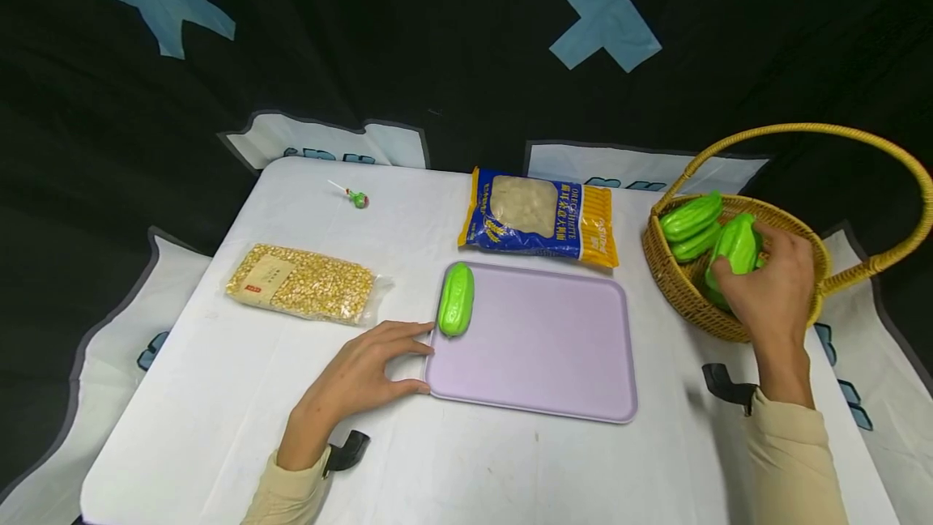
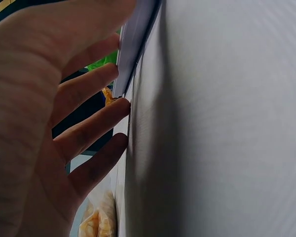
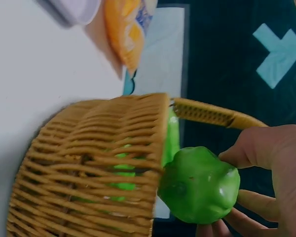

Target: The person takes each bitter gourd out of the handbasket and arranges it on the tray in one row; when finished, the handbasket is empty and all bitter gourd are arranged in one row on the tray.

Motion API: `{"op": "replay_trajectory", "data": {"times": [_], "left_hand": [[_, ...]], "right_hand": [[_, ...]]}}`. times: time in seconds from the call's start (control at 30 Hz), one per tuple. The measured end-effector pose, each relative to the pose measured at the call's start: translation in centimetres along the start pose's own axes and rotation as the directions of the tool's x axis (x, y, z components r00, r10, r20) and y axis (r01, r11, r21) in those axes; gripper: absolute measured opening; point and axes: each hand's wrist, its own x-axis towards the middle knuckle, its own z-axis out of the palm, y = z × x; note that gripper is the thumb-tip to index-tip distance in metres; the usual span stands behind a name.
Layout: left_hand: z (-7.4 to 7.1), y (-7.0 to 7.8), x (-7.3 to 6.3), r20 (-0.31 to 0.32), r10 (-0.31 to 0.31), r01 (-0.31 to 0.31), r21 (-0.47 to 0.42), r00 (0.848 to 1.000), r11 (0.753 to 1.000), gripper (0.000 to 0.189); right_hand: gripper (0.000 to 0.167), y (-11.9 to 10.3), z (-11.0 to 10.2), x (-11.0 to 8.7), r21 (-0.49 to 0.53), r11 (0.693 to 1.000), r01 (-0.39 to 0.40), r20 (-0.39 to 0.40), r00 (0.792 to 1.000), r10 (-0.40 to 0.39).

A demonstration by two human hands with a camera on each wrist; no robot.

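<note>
My right hand (image 1: 776, 286) grips a ribbed green bitter melon (image 1: 736, 245) between thumb and fingers at the wicker basket (image 1: 681, 298). Its lobed, rounded end (image 3: 200, 185) faces the camera at the basket's rim in the right wrist view. More green bitter melons (image 1: 691, 217) lie inside the basket, partly hidden by the hand and wall. At the left edge of the lilac tray (image 1: 547, 339), my left hand (image 1: 364, 371) rests with fingers spread and extended, fingertips and thumb right at the rim. One bitter melon (image 1: 456, 300) lies along the tray's left side.
Behind the tray lies a blue and yellow pasta bag (image 1: 535, 217). A clear packet of yellow kernels (image 1: 306, 283) is at the left, with a lollipop (image 1: 355, 198) farther back. The basket's tall handle (image 1: 809, 130) arches over the right side of the white table (image 1: 496, 468).
</note>
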Motion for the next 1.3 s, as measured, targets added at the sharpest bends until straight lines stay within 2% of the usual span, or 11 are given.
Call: {"op": "replay_trajectory", "data": {"times": [0.3,0.5,0.7,1.03,1.3], "left_hand": [[0.0,0.1,0.0,-0.002,0.003,-0.003,0.002,1.000,1.000,0.050],[-0.1,0.2,0.0,-0.001,0.008,-0.008,0.002,1.000,1.000,0.050],[-0.1,0.3,-0.1,-0.005,0.010,-0.010,0.005,1.000,1.000,0.049],[-0.2,0.2,0.0,-0.004,0.013,-0.013,0.009,1.000,1.000,0.048],[-0.1,0.3,0.0,-0.003,0.010,-0.010,0.010,1.000,1.000,0.050]], "right_hand": [[0.072,-1.7,-0.4,-1.9,0.026,0.998,0.053,-0.037,0.998,-0.052],[0.070,-2.5,0.5,-3.4,0.060,0.995,0.081,-0.032,0.996,-0.079],[0.066,-3.1,1.9,-4.8,0.095,0.985,0.146,-0.044,0.989,-0.142],[0.065,-3.8,4.8,-6.3,0.180,0.963,0.201,0.053,0.975,-0.214],[0.063,-5.2,6.8,-7.4,0.280,0.935,0.216,0.147,0.953,-0.264]]}}
